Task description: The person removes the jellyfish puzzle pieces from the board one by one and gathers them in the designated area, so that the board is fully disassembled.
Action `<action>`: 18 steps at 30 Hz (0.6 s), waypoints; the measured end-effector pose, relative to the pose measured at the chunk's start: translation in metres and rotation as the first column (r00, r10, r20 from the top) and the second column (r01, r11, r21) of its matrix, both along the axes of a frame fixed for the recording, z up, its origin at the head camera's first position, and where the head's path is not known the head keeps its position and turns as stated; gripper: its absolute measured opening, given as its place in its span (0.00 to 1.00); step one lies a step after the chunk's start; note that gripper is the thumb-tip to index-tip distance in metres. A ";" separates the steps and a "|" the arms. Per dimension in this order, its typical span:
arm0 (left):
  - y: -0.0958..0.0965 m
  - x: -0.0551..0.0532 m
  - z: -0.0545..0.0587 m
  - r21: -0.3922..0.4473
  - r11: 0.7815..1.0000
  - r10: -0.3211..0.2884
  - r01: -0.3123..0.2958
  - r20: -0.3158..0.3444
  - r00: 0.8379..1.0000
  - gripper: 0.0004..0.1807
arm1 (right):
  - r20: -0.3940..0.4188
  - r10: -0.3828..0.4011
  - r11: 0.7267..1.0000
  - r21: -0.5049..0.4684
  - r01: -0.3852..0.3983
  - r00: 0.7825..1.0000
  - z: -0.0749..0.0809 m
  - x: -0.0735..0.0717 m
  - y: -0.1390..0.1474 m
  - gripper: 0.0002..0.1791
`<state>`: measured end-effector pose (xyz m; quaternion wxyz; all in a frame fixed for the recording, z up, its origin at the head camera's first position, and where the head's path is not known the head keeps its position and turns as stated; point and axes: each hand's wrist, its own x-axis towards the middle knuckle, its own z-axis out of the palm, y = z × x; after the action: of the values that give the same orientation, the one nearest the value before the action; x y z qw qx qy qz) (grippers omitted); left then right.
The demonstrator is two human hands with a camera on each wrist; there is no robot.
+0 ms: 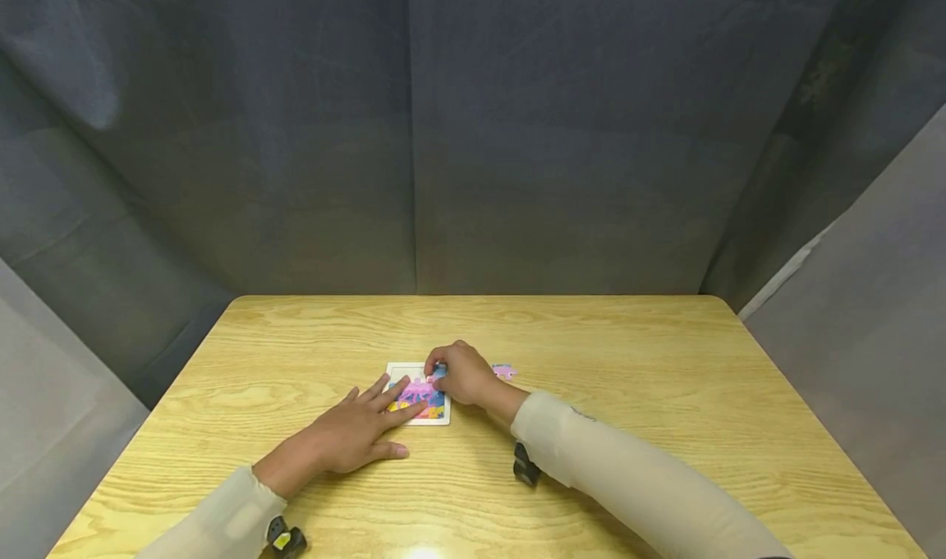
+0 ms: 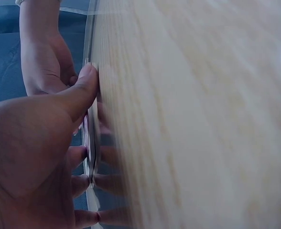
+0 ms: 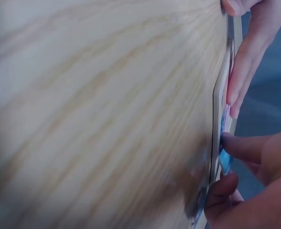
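Note:
A small jigsaw puzzle in a white frame tray (image 1: 439, 422) lies flat on the wooden table, with pink, blue and yellow pieces in it. Spread across its left side are the straight fingers of my left hand (image 1: 347, 432), the thumb resting nearer me beside the tray. Over the upper right corner, my right hand (image 1: 466, 374) pinches a bluish puzzle piece (image 3: 225, 160) between thumb and curled fingers. That piece stands tilted at the tray surface in the right wrist view. Part of the picture is hidden under both hands.
A loose pink and blue puzzle piece (image 1: 505, 371) lies on the table just right of my right hand. The wooden table (image 1: 628, 354) reaches back to a dark grey curtain (image 1: 562, 132). Paler cloth panels (image 1: 872, 329) hang at both sides.

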<state>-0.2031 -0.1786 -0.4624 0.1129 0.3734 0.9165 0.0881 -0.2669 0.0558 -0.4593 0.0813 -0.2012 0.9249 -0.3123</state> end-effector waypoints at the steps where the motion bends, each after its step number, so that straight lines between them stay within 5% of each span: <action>1: 0.000 0.000 0.000 0.001 1.000 0.001 -0.001 0.002 1.000 0.38 | 0.000 -0.001 1.000 -0.005 0.001 1.000 0.000 0.000 0.000 0.10; 7: 0.000 -0.001 -0.002 -0.010 1.000 0.014 -0.014 0.005 1.000 0.38 | 0.001 -0.014 0.999 -0.033 0.014 1.000 -0.001 -0.001 0.002 0.21; 18: -0.001 -0.001 -0.002 -0.010 1.000 0.015 -0.015 0.005 1.000 0.38 | -0.002 -0.016 0.997 -0.078 0.016 1.000 -0.002 -0.004 0.004 0.15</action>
<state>-0.2037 -0.1793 -0.4641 0.1163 0.3658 0.9195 0.0852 -0.2708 0.0601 -0.4616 0.0696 -0.1971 0.9137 -0.3484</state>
